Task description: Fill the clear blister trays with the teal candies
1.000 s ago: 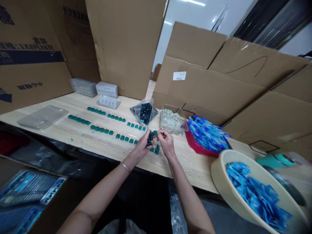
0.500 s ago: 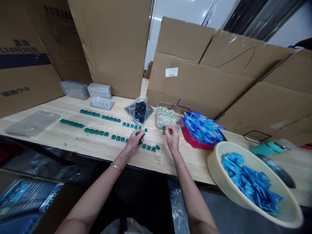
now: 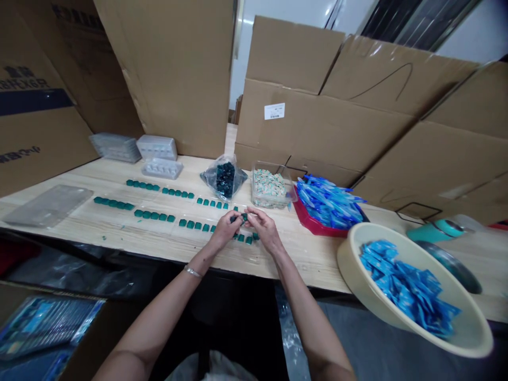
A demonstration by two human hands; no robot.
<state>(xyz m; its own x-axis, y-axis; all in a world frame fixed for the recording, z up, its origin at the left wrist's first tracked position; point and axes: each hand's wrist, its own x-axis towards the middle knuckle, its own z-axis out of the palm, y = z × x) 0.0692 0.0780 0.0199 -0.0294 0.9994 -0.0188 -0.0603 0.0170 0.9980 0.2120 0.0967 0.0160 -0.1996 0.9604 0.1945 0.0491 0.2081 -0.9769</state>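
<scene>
My left hand (image 3: 224, 232) is closed around small dark green block-like pieces, partly hidden by its fingers. Against it, my right hand (image 3: 265, 228) pinches a green piece (image 3: 244, 217) between thumb and fingertips. Both hands meet above the light wooden table (image 3: 166, 246). Two lines of similar green pieces run leftward, including a far group (image 3: 178, 193) and a near group (image 3: 154, 215); a few more lie partly covered beneath my hands. Behind them, an open plastic bag (image 3: 225, 180) holds dark green pieces. To its right, a clear box (image 3: 257, 201) contains many small white-and-teal pieces.
Right of the box is a red tray (image 3: 311, 225) heaped with blue packets. A cream basin (image 3: 345, 264) with blue sachets overhangs the table edge near a teal bottle (image 3: 434, 230). Clear plastic trays (image 3: 156, 148) and a flat clear lid (image 3: 50, 205) lie left. Cardboard (image 3: 301, 132) walls the back.
My right hand has moved left from beside the clear box, bringing its green piece against my left hand. My left hand stays near the same spot. The view has shifted slightly.
</scene>
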